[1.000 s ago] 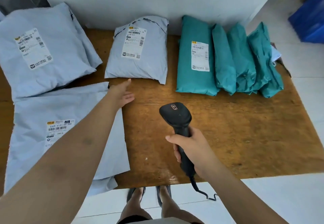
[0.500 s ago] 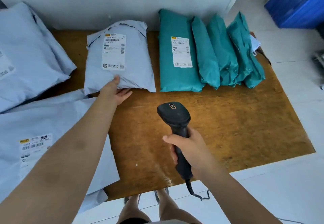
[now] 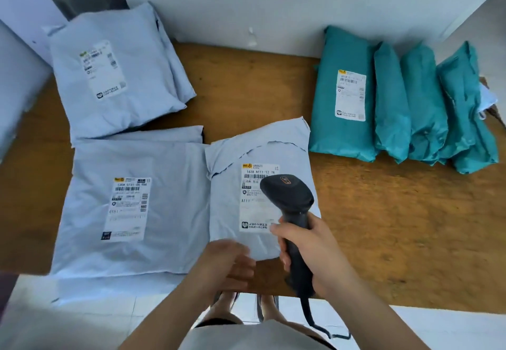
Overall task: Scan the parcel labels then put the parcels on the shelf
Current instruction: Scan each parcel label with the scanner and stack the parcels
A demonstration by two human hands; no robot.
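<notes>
A small grey parcel (image 3: 262,147) lies at the near middle of the wooden table (image 3: 383,212), its white label (image 3: 253,207) facing up. My right hand (image 3: 309,248) grips a black handheld scanner (image 3: 287,193); the scanner's head hangs just over the label and hides part of it. My left hand (image 3: 232,264), blurred, holds the parcel's near edge.
A large grey parcel (image 3: 131,207) lies flat to the left, touching the small one. Another grey parcel (image 3: 115,70) sits at the far left against the wall. Several teal parcels (image 3: 342,97) lie overlapping in a row at the far right. The scanner's cable (image 3: 309,316) hangs off the table's front edge.
My left hand has dragged the small grey parcel from the back of the table to the front edge. The scanner has come down over its label.
</notes>
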